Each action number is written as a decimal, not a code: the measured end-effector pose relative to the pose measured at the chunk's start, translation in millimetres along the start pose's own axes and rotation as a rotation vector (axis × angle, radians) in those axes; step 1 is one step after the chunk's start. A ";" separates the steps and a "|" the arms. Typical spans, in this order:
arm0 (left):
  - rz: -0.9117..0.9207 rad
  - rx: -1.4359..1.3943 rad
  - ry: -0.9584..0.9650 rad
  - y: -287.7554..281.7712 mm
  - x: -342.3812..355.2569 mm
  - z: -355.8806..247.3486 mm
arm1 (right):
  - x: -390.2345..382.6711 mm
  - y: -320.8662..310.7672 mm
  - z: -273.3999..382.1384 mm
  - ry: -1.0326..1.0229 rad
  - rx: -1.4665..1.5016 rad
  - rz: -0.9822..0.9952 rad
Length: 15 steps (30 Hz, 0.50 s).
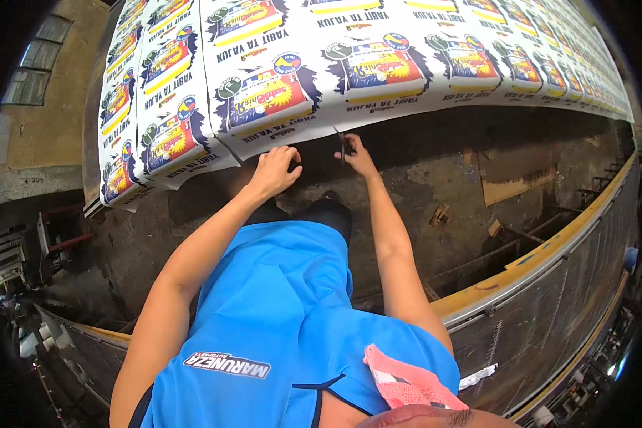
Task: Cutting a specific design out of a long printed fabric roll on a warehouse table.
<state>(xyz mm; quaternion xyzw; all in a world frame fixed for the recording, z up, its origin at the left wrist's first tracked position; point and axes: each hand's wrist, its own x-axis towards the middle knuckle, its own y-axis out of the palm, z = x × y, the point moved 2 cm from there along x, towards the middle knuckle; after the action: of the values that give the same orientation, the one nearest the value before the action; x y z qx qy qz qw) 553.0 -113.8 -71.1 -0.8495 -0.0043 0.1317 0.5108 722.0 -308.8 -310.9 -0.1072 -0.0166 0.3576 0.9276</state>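
Observation:
A large white sheet (pixel 314 135) printed with repeated red, yellow and blue designs covers the table in front of me. Scissors (pixel 343 145) are in my right hand (pixel 357 155), their blades pointing up at the sheet's near edge. My left hand (pixel 277 172) is just below that edge, fingers curled and thumb apart, with nothing visible between them. Whether its fingertips touch the sheet is unclear. To its left, a dark slit divides the sheet from a narrower printed strip (pixel 185 175), whose near edge hangs down.
Behind me on the right runs a long table with a yellowish edge (pixel 506 274). Brown cardboard (pixel 513 175) and scraps lie on the dark floor between the tables. A pink cloth (pixel 406 381) lies over my shoulder. A reddish frame (pixel 64 232) stands at left.

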 end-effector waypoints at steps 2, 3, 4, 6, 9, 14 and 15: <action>-0.071 0.037 -0.001 -0.1 -2.2 7.1 | 8.1 5.6 29.2 0.125 0.140 0.018; -0.069 0.037 0.004 0.7 -0.1 4.8 | 0.4 4.4 38.7 0.126 0.140 0.013; -0.166 0.077 0.094 -2.6 4.4 -4.3 | -14.5 2.5 42.7 0.100 0.175 -0.028; -0.286 0.153 0.196 -7.3 9.0 -21.2 | -44.8 2.0 55.8 0.098 0.311 -0.040; -0.367 0.323 0.239 -12.2 17.3 -46.3 | -83.6 -12.1 102.0 0.207 0.379 -0.015; -0.226 0.357 0.291 -5.8 37.9 -57.9 | -116.5 -41.6 184.5 0.266 0.420 0.073; -0.083 0.372 0.302 -0.9 39.9 -55.2 | -119.1 -43.7 200.8 0.319 0.453 0.118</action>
<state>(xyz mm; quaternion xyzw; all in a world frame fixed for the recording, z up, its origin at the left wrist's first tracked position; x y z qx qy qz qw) 604.2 -155.5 -54.6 -0.7501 0.0617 -0.0193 0.6581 640.6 -382.2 -100.2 0.0470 0.2163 0.3841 0.8964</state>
